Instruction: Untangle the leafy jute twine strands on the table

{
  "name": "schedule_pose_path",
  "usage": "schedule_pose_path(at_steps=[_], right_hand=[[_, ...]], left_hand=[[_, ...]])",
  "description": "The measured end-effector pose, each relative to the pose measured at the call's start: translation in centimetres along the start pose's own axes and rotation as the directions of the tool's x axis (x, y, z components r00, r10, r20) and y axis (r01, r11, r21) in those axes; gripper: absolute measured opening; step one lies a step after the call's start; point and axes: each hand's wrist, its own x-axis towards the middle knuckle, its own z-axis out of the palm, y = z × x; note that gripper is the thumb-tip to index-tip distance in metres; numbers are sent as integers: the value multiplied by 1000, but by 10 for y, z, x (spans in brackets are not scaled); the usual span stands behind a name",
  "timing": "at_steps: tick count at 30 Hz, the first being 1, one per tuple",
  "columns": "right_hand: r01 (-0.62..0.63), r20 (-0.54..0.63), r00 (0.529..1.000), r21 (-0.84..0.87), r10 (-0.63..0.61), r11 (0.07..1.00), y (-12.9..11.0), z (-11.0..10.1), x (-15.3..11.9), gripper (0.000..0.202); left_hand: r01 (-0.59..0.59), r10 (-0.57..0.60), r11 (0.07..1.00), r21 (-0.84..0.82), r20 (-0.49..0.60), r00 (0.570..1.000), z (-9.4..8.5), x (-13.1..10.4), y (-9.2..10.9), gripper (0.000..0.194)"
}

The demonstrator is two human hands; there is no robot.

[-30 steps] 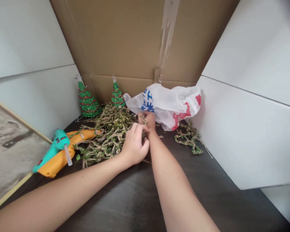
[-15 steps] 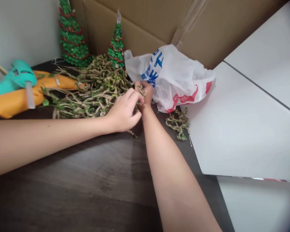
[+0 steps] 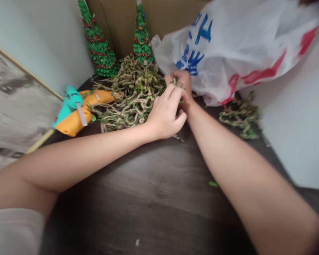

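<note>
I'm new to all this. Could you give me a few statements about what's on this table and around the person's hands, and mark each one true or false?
1. Two green trees stand near the pile of leafy vines. True.
2. The white plastic bag lies left of the pile in the picture. False: it is on the right.
3. The left hand and right hand are close together. True.
4. The turquoise-and-orange tool is in the right hand. False: it lies left of the pile, in neither hand.
5. A smaller clump of vines lies apart from the pile. True.
6. The table is bright white. False: it is dark.
</note>
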Motion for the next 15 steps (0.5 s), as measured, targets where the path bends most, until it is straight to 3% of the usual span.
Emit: schedule_pose_path(at_steps=[3, 9, 15], right_hand=[[-76, -7, 997, 69, 76, 995, 2, -1, 1, 43], [12, -77, 997, 88, -5, 996, 9, 2, 9, 53], [13, -64, 998, 110, -5, 994, 10, 5, 13, 55]], left_hand=[[-12, 12, 1000, 7, 18, 1000, 5, -1, -5, 26], [-33, 34, 999, -18, 50, 998, 7, 0, -12, 24], [-106, 110, 990, -89, 41, 993, 10, 3, -21, 20]])
